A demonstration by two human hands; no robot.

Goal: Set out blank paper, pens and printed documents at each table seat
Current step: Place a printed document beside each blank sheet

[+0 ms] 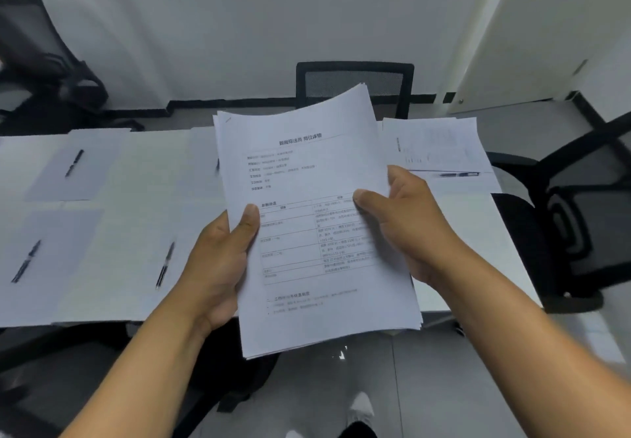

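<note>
Head camera looks down on a thick stack of printed documents [317, 219] held in the air above the near edge of a white table [143, 178], printed face up, with a heading, lines of text and a ruled chart on the top sheet. The left hand [218, 263] grips the stack's left edge, thumb pressed on top and fingers curled beneath. The right hand [406, 222] grips the right edge, thumb lying across the top sheet and fingers behind the pile. The far corner of the stack curls upward. On the table, toward its far left corner, a blank sheet [71, 168] lies flat with a dark pen [74, 163] resting on it. Nearer the near left corner a second blank sheet [51, 250] carries another pen [26, 261]. A third pen [165, 264] lies on paper by the near edge, just left of the left hand. At the far right corner a printed document [440, 145] lies flat on a further sheet, with a blue-black pen [459, 174] just beside its near edge. A black mesh chair [355, 79] stands behind the far edge, partly hidden by the stack; another black chair [587, 215] sits off the right edge.
</note>
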